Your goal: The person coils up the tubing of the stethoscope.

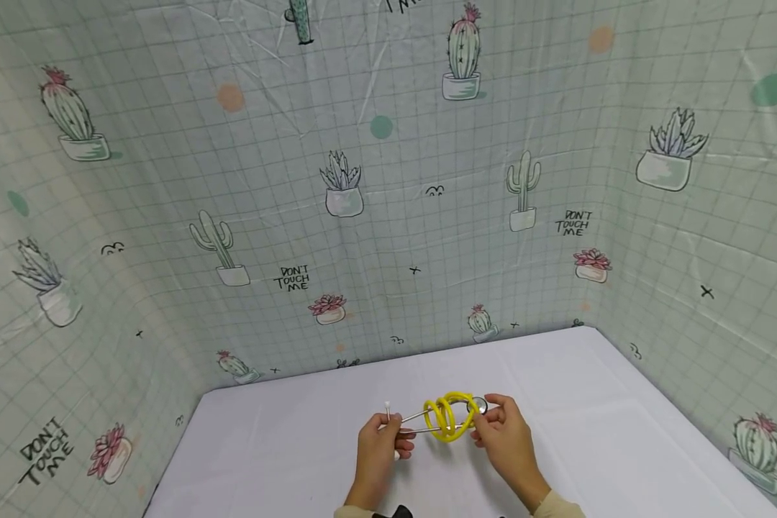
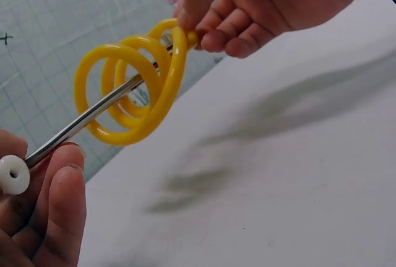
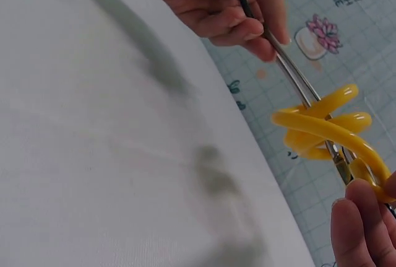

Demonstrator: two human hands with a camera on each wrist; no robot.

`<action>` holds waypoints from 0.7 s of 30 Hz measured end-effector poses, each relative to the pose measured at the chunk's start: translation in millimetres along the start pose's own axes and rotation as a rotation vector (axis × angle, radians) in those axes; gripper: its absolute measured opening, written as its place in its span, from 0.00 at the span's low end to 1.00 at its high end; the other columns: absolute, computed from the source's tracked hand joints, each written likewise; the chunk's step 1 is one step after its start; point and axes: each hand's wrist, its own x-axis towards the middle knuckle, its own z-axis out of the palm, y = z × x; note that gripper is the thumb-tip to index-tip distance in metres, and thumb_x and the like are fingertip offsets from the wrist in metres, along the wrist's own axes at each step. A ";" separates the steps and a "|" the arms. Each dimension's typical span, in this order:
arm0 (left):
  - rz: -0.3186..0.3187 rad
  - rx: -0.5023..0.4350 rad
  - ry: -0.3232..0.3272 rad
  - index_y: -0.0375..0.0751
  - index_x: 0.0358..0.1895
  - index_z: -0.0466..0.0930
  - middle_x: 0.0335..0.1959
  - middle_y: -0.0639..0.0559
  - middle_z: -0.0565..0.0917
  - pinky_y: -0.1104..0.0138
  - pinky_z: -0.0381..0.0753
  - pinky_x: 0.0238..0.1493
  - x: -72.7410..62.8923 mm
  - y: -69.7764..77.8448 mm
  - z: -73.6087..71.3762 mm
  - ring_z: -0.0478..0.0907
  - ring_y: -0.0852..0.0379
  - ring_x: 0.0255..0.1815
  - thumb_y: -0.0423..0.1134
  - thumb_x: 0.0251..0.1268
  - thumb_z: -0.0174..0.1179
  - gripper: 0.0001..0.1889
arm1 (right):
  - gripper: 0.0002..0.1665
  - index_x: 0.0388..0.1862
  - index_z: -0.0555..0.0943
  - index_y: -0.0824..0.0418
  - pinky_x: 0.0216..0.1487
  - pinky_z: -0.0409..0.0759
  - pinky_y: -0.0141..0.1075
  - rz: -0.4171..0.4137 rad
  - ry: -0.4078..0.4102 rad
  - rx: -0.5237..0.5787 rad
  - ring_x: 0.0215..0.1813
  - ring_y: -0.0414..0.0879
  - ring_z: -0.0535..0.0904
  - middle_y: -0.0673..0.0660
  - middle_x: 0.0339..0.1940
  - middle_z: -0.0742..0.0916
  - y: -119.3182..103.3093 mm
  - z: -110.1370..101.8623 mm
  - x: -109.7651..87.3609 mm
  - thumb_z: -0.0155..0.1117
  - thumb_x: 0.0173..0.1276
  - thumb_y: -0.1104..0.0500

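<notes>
A stethoscope is held up over the table between both hands. Its yellow tube (image 2: 177, 62) winds in several loops around the metal ear tubes (image 2: 80, 122). My left hand (image 1: 378, 446) grips the ear tubes close to their ends, where a white ear tip (image 2: 13, 175) pokes out past the fingers. At the other end, my right hand (image 1: 508, 435) pinches the yellow tube between thumb and fingers. The round chest piece (image 1: 477, 406) shows right at those fingertips in the head view. In the right wrist view the fingers hide part of that end.
A white cloth covers the table (image 1: 285, 446), with shadows of the hands and stethoscope on it. Cactus-print fabric (image 1: 388, 230) hangs behind the table and along both sides.
</notes>
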 end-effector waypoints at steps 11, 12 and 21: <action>-0.029 0.116 -0.123 0.27 0.48 0.79 0.30 0.46 0.86 0.71 0.79 0.23 10.0 -7.2 -3.7 0.81 0.60 0.24 0.34 0.73 0.57 0.11 | 0.23 0.60 0.69 0.70 0.31 0.85 0.33 -0.010 0.003 -0.074 0.31 0.46 0.85 0.59 0.33 0.83 15.5 -3.9 16.1 0.62 0.68 0.68; -0.027 0.118 -0.127 0.27 0.47 0.79 0.30 0.46 0.86 0.71 0.78 0.23 10.4 -8.2 -4.2 0.81 0.60 0.24 0.33 0.72 0.57 0.11 | 0.23 0.60 0.70 0.70 0.31 0.85 0.33 -0.013 0.003 -0.080 0.31 0.46 0.85 0.59 0.33 0.83 16.3 -3.4 17.0 0.62 0.68 0.68; 0.040 0.299 -0.058 0.27 0.49 0.81 0.26 0.52 0.83 0.72 0.75 0.18 18.1 -18.3 2.6 0.72 0.63 0.16 0.31 0.66 0.61 0.12 | 0.21 0.57 0.71 0.71 0.27 0.81 0.31 0.021 0.000 -0.114 0.28 0.45 0.83 0.56 0.29 0.83 29.6 -5.8 26.8 0.62 0.66 0.69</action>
